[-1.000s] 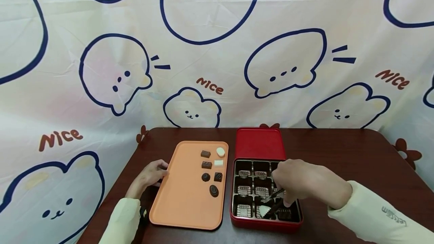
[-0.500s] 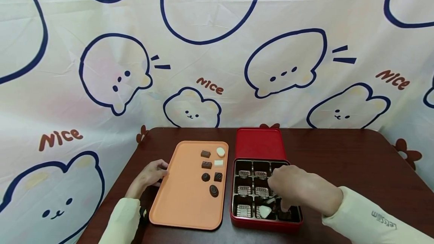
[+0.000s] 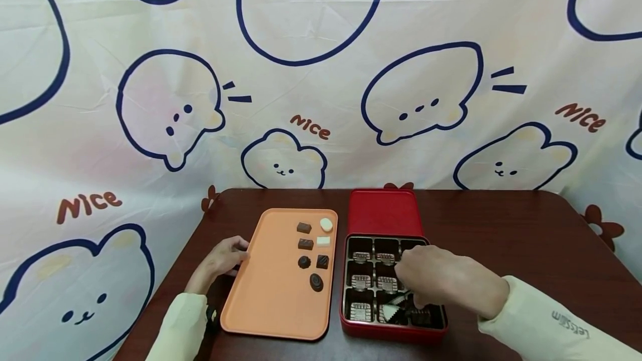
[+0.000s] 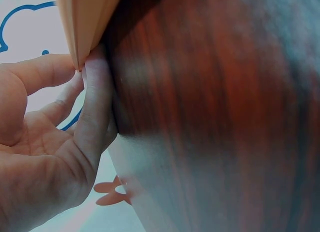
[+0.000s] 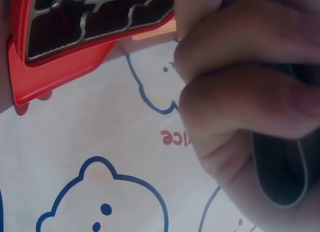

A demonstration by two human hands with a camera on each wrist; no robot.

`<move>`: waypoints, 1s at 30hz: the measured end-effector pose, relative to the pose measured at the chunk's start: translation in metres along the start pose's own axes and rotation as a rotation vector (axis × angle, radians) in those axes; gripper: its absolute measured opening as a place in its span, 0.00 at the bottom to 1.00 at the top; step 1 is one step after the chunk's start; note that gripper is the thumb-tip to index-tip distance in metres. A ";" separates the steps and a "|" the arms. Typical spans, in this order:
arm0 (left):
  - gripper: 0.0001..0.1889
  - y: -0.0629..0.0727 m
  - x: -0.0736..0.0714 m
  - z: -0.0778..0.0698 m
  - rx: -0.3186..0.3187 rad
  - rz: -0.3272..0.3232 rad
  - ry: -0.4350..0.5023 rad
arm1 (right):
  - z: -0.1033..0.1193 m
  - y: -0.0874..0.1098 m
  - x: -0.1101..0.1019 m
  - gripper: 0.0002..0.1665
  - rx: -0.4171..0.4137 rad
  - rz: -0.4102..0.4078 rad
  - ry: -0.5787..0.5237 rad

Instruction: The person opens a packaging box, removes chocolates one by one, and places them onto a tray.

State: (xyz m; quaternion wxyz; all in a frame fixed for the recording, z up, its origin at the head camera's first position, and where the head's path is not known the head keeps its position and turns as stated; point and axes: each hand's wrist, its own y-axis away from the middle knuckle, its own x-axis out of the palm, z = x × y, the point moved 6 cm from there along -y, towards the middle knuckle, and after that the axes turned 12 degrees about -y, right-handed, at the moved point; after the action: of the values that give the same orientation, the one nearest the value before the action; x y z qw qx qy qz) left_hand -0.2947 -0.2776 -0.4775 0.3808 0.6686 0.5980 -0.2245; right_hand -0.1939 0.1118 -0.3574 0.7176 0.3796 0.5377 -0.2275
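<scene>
My right hand (image 3: 436, 277) grips a small pair of tongs, reaching over the red tin (image 3: 386, 330) from its right side. In the right wrist view, the looped end of the tongs (image 5: 281, 192) sticks out below curled fingers. Dark toothed tips of the tongs lie at a white shell-shaped chocolate (image 3: 388, 312) in the front middle compartment. On the left, my left hand (image 3: 225, 256) pinches the rim of an orange tray (image 3: 271, 305) between thumb and fingers, as the left wrist view shows. The right hand hides part of the tin's right column.
Several dark chocolates (image 3: 316, 282) and two white ones (image 3: 326, 224) lie on the tray's right half. The red lid (image 3: 385, 211) stands behind the tin. A patterned cloth (image 3: 346, 99) hangs behind the brown table (image 3: 501, 238).
The right hand shifted slightly left and down. The tong tips drew back from the white chocolate, then came to it again. The left hand and tray stayed put.
</scene>
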 end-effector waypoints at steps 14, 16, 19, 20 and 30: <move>0.10 -0.001 0.000 0.002 -0.005 0.000 -0.003 | -0.011 0.015 -0.028 0.08 0.011 0.045 -0.271; 0.10 -0.001 0.000 0.002 -0.003 0.001 -0.002 | -0.013 0.017 -0.031 0.06 0.028 0.054 -0.305; 0.10 -0.001 0.000 0.002 -0.002 0.000 0.002 | -0.014 0.020 -0.037 0.06 0.033 0.052 -0.344; 0.10 0.000 0.000 0.001 -0.001 -0.001 0.003 | -0.015 0.021 -0.039 0.08 0.032 0.050 -0.352; 0.10 0.001 0.000 0.001 0.006 -0.002 0.001 | -0.020 0.014 -0.055 0.08 0.026 0.058 -0.460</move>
State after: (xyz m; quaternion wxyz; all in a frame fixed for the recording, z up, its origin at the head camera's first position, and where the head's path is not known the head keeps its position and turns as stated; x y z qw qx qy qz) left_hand -0.2939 -0.2785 -0.4778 0.3784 0.6691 0.5982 -0.2266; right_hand -0.2129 0.1320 -0.3042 0.8225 0.3424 0.3460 -0.2942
